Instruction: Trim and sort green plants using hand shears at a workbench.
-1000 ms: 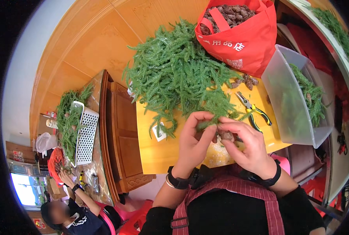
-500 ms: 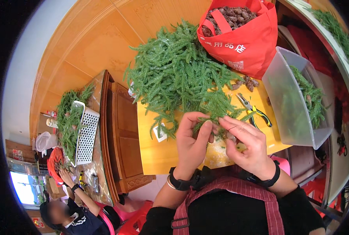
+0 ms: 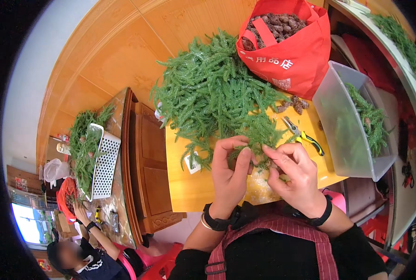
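Nearer the person than the red tote bag and left of it, the left hand pinches a green artificial pine sprig; the right hand has its fingers drawn narrow beside it — whether they grip anything, I cannot tell. Left of the bag spreads a heap of pine branches; below the bag — pine cones, then yellow-and-black pliers on the yellow table.

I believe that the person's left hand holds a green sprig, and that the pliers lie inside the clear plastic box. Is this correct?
Not entirely: the pliers are not inside the clear plastic box; the head view shows them on the yellow table, left of it. The left hand does hold a green sprig.
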The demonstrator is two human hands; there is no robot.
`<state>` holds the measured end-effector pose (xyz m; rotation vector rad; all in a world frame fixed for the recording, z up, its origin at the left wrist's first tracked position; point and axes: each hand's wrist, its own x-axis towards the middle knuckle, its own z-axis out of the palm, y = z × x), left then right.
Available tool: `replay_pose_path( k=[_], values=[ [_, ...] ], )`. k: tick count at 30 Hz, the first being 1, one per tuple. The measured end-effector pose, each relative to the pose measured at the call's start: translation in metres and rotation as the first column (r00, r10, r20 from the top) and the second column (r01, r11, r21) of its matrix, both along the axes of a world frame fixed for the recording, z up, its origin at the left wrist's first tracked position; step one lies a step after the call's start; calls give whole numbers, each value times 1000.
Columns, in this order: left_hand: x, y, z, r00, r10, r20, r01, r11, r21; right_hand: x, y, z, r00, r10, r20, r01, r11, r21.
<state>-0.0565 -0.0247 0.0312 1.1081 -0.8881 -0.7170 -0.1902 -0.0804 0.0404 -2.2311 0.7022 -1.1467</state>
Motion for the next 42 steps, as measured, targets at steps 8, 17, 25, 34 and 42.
replay_pose_path(
  k=[8, 17, 25, 34, 42],
  values=[
    [5, 1, -5, 928, 0, 373, 16, 999, -41, 4, -2, 2, 995, -1, 104, 0, 1000, 14],
    [3, 1, 1, 968, -62, 242, 64, 998, -2, 0, -5, 0, 993, 26, 117, -25, 1000, -10],
    [3, 0, 5, 990, -109, 92, 105, 993, 46, 2, -4, 2, 992, 8, 123, -7, 1000, -9],
    [2, 3, 7, 990, -48, 135, 41, 998, 52, 1, -4, -2, 987, 58, 152, -74, 992, 104],
    [5, 5, -3, 990, -83, 116, 75, 995, 67, -1, -6, -9, 973, 66, 220, -109, 976, 190]
  ],
)
